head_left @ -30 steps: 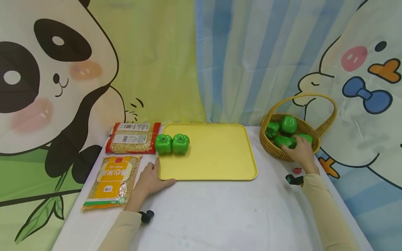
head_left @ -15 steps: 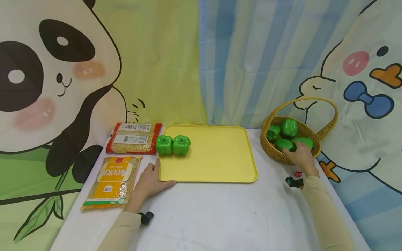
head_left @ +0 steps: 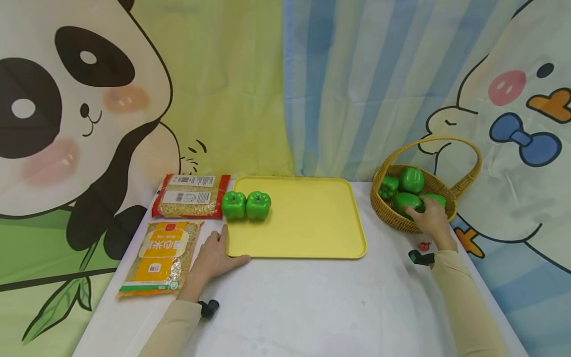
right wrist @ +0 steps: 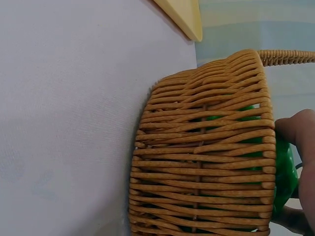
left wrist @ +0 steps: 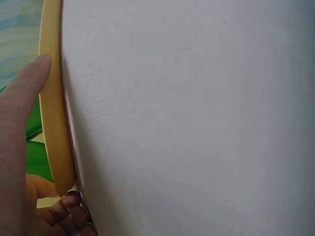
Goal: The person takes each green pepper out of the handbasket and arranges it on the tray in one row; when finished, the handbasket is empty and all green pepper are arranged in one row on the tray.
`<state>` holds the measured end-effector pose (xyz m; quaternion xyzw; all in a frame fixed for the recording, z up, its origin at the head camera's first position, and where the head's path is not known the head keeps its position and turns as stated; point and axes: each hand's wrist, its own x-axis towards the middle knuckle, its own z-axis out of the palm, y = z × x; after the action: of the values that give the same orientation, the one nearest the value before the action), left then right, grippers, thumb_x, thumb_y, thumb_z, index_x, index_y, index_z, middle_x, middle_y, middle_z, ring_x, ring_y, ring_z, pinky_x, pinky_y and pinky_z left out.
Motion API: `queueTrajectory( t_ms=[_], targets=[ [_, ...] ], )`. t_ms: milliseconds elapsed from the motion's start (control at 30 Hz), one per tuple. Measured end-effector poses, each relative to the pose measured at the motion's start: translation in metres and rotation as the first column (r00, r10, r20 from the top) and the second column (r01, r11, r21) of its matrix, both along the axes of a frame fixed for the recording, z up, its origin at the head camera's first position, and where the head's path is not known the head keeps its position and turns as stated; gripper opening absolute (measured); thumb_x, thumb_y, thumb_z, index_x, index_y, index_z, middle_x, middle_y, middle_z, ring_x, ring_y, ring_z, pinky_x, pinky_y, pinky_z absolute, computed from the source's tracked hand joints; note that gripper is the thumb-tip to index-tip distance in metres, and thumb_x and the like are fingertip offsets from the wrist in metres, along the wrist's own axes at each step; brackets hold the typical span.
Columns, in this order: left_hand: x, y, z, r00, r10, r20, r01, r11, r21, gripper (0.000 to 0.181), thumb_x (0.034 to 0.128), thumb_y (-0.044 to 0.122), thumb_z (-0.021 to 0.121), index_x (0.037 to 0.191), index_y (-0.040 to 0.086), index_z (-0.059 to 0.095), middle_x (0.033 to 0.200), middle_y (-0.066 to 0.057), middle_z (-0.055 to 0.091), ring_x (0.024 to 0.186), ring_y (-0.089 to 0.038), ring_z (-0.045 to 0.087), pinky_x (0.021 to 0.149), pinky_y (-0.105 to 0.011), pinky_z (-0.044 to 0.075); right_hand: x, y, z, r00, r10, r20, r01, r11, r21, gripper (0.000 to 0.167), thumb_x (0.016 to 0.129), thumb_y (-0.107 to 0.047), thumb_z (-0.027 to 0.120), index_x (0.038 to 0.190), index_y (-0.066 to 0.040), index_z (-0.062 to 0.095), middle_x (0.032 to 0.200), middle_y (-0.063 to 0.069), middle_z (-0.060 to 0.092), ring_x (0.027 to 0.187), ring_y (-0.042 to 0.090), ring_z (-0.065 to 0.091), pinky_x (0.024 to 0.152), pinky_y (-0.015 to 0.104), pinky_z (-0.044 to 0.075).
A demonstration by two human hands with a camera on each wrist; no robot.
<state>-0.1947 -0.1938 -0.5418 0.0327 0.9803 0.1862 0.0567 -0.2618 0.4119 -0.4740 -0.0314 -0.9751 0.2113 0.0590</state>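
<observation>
My left hand rests at the near left corner of the yellow tray. In the left wrist view its thumb lies against the tray rim, with other fingertips bent by the corner. Two green bell peppers sit side by side at the tray's left. My right hand reaches into a wicker basket and grips a green bell pepper between thumb and fingers. That pepper shows above the basket rim in the right wrist view. Several more green peppers lie in the basket.
Two bags of grain lie left of the tray: one red-edged, one yellow. A small red object is on the white tablecloth below the basket. The basket handle arches upward. Printed curtains stand behind.
My right hand's fingers have shifted slightly at the basket, and the pepper under them has moved a little. The left hand stays at the tray corner.
</observation>
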Motion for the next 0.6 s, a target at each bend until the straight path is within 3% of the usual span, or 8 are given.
queueTrajectory(
  t_ms=[200, 600],
  targets=[
    [0.001, 0.001, 0.002, 1.0, -0.002, -0.013, 0.002, 1.0, 0.008, 0.133, 0.0707, 0.081, 0.069, 0.158, -0.004, 0.016, 0.117, -0.023, 0.049, 0.09, -0.028, 0.048, 0.075, -0.039, 0.041, 0.004, -0.001, 0.009, 1.0, -0.012, -0.023, 0.011, 1.0, -0.029, 0.084, 0.1, -0.052, 0.052, 0.147, 0.015, 0.034, 0.141, 0.044, 0.036, 0.122, 0.059, 0.04, 0.089, 0.067, 0.042],
    [0.001, 0.001, 0.002, 1.0, -0.003, -0.017, 0.003, 1.0, 0.009, 0.132, 0.0709, 0.08, 0.07, 0.158, -0.004, 0.017, 0.116, -0.023, 0.049, 0.089, -0.028, 0.048, 0.075, -0.038, 0.041, 0.008, -0.002, 0.021, 0.989, -0.006, -0.149, 0.001, 0.999, -0.037, 0.075, 0.099, -0.046, 0.058, 0.145, 0.011, 0.04, 0.134, 0.037, 0.042, 0.112, 0.05, 0.045, 0.079, 0.059, 0.042]
  ],
)
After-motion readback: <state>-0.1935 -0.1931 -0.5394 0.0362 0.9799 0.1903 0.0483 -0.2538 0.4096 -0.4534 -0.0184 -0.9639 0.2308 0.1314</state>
